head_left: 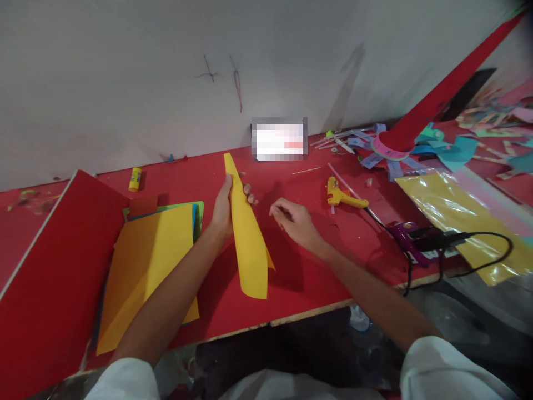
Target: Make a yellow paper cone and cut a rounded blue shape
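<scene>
My left hand point(225, 208) is wrapped around a sheet of yellow paper point(250, 250) rolled into a cone. The narrow end points up and away from me, while the wide end flares toward the table's front edge with a loose corner at its right. Just right of the cone, and apart from it, is my right hand point(295, 222). Its fingers are curled in toward the thumb, and nothing shows between them. A yellow glue gun point(343, 197) lies on the red table point(300, 278) to the right of that hand.
A stack of coloured paper point(154, 244) lies at left beside an upright red board point(54, 278). Behind it stands a glue stick point(135, 179). At right are a tall red cone point(449, 83), a purple power socket point(410, 239) with black cables, and plastic-wrapped yellow paper point(462, 222).
</scene>
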The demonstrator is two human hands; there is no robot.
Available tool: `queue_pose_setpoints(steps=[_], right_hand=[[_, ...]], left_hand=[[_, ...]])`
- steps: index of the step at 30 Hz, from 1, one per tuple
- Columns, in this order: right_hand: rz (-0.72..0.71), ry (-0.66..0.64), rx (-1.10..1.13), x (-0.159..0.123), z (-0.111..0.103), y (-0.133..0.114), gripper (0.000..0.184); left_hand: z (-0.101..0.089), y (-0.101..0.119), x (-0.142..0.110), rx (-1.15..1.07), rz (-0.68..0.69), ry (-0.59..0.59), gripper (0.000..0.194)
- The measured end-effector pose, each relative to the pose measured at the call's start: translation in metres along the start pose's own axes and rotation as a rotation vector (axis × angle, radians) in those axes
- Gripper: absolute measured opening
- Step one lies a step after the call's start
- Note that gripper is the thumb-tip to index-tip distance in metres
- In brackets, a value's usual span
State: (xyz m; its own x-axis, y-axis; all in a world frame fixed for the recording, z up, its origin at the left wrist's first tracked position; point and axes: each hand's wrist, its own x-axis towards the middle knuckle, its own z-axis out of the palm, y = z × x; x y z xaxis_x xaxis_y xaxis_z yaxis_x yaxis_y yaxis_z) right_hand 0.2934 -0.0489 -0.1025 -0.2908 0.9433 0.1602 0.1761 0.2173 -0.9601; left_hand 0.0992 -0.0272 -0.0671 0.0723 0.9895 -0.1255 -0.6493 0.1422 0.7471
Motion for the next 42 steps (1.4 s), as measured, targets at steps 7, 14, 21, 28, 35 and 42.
queue_pose_setpoints(steps=[7,14,21,28,35,42], right_hand=[[0.001,0.337,-1.03,-0.011,-0.117,0.02,0.029],[0.242,0.103,-1.364,-0.02,-0.149,0.051,0.049],[0.218,0.151,-1.363,-0.012,-0.144,0.06,0.048],[0.146,0.26,-1.255,-0.009,-0.134,0.037,0.041],[-0.132,0.358,-0.905,0.014,-0.111,0.0,0.025],[-0.29,0.483,-0.429,0.033,-0.057,-0.008,0.028]], left_hand=[[-0.003,0.001,-0.004,-0.019,-0.096,-0.039,0.035],[-0.001,-0.012,-0.014,0.006,-0.183,-0.12,0.038],[-0.007,-0.02,-0.015,-0.015,-0.192,-0.154,0.04],[-0.011,-0.026,-0.014,-0.028,-0.223,-0.149,0.043],[-0.009,-0.028,-0.015,-0.042,-0.265,-0.132,0.037],[-0.01,-0.029,-0.014,-0.025,-0.346,-0.094,0.05]])
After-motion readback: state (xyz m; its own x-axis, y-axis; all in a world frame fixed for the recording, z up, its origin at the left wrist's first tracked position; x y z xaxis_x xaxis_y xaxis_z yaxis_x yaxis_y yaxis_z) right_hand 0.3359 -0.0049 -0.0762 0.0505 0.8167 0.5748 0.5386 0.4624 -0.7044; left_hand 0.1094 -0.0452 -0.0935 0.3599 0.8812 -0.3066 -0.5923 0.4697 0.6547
